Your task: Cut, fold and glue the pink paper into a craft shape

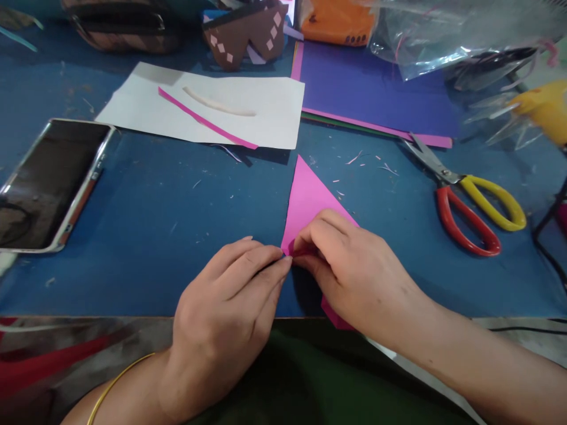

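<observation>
A sheet of pink paper lies near the table's front edge, one pointed corner facing away from me. My right hand pinches its left edge low down and covers much of the sheet; another bit of pink shows below the palm, over the table edge. My left hand meets it there, thumb and forefinger pressed together on the paper's lower left corner. The fingertips of both hands nearly touch. How the paper is folded beneath the right hand is hidden.
Scissors with red and yellow handles lie open at right. A phone rests at left. White paper bears a pink strip. Behind are purple sheets, a brown paper mask, a plastic bag and a glue gun.
</observation>
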Demonstrator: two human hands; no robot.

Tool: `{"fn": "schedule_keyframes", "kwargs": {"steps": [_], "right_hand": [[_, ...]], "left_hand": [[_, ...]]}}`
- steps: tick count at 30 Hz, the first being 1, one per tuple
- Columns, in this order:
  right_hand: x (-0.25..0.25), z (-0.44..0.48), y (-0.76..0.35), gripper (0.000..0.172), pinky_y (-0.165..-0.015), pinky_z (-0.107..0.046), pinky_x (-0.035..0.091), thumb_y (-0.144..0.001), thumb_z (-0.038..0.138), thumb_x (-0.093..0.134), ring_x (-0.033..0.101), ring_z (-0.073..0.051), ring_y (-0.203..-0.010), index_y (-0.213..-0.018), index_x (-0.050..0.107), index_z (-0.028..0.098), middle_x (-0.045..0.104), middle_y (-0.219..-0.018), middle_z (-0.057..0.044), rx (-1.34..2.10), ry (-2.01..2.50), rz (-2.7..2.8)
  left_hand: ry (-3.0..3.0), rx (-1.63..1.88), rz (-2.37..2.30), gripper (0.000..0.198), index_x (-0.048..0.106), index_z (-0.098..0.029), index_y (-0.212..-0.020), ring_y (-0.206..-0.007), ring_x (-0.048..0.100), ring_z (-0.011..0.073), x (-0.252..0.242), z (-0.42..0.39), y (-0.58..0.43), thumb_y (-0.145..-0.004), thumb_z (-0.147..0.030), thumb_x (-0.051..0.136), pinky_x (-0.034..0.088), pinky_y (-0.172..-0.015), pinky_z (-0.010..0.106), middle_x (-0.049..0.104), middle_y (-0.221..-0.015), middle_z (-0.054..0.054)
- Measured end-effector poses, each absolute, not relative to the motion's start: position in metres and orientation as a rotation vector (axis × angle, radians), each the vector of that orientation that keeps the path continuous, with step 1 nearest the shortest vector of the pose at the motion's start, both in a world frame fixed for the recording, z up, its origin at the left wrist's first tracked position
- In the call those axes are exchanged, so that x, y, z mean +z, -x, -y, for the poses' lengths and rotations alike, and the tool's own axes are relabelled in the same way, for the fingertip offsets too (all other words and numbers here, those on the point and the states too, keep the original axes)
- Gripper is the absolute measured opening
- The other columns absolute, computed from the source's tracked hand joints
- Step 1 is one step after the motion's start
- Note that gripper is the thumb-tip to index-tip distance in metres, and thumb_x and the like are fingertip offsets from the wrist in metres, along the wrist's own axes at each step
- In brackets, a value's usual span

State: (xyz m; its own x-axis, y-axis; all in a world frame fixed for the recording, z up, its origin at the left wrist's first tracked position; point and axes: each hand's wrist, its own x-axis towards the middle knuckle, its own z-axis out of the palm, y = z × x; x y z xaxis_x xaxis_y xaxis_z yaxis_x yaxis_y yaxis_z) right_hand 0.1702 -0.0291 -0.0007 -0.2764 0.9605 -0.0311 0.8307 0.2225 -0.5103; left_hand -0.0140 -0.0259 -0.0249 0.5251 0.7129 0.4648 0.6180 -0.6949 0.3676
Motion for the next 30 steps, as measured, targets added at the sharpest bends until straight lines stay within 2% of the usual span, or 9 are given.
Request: {"fn": "schedule_keyframes", "kwargs": {"steps": [8, 14, 17, 21, 26, 30], "right_hand": [[0.0, 0.024, -0.173, 0.01, -0.057, -0.03, 0.04, -0.088, 0.009, 0.061, 0.058, -0.016, -0.069, -0.088, 0.06, 0.018, 0.062, -0.086, -0.002, 0.68, 1.691, 2.166], [0.0, 0.018, -0.179, 0.01, -0.066, -0.03, 0.044, -0.089, 0.008, 0.061, 0.061, -0.015, -0.077, -0.085, 0.061, 0.018, 0.065, -0.086, 0.0, 0.765, 1.641, 2.176], [0.0, 0.019, -0.183, 0.013, -0.068, -0.028, 0.046, -0.089, 0.005, 0.058, 0.061, -0.014, -0.079, -0.087, 0.062, 0.017, 0.065, -0.089, 0.0, 0.798, 1.587, 2.156], [-0.002, 0.021, -0.186, 0.014, -0.069, -0.028, 0.046, -0.09, 0.005, 0.057, 0.061, -0.014, -0.078, -0.087, 0.062, 0.018, 0.065, -0.089, -0.001, 0.802, 1.556, 2.117], [-0.003, 0.02, -0.186, 0.015, -0.069, -0.028, 0.047, -0.089, 0.004, 0.057, 0.059, -0.014, -0.078, -0.086, 0.061, 0.018, 0.063, -0.088, -0.001, 0.817, 1.544, 2.107], [-0.004, 0.02, -0.186, 0.016, -0.07, -0.029, 0.046, -0.089, 0.003, 0.055, 0.059, -0.015, -0.079, -0.086, 0.06, 0.018, 0.063, -0.088, -0.001, 0.833, 1.537, 2.091]], "left_hand": [[-2.739, 0.954, -1.013, 0.013, 0.075, -0.017, -0.095, -0.088, 0.071, 0.0187, -0.026, 0.026, 0.013, -0.085, -0.01, 0.069, 0.055, -0.096, 0.036, 0.077, -0.091, 0.002], [-2.969, 0.901, -0.881, 0.018, 0.074, -0.016, -0.102, -0.087, 0.072, 0.0204, -0.027, 0.025, 0.017, -0.085, -0.012, 0.07, 0.054, -0.092, 0.04, 0.079, -0.096, 0.0], [-3.043, 0.858, -0.849, 0.016, 0.073, -0.015, -0.104, -0.086, 0.072, 0.0218, -0.024, 0.025, 0.017, -0.088, -0.02, 0.069, 0.054, -0.09, 0.042, 0.079, -0.097, 0.001], [-3.081, 0.787, -0.838, 0.026, 0.072, -0.014, -0.108, -0.09, 0.072, 0.0245, -0.021, 0.026, 0.019, -0.092, -0.032, 0.063, 0.052, -0.09, 0.044, 0.079, -0.101, 0.004], [-3.053, 0.744, -0.898, 0.021, 0.073, -0.017, -0.107, -0.095, 0.072, 0.0262, -0.019, 0.025, 0.018, -0.091, -0.024, 0.061, 0.051, -0.092, 0.045, 0.078, -0.104, 0.003], [-3.075, 0.841, -0.904, 0.019, 0.073, -0.018, -0.104, -0.092, 0.073, 0.0246, -0.021, 0.027, 0.018, -0.086, -0.021, 0.066, 0.049, -0.094, 0.044, 0.079, -0.101, 0.002]]}}
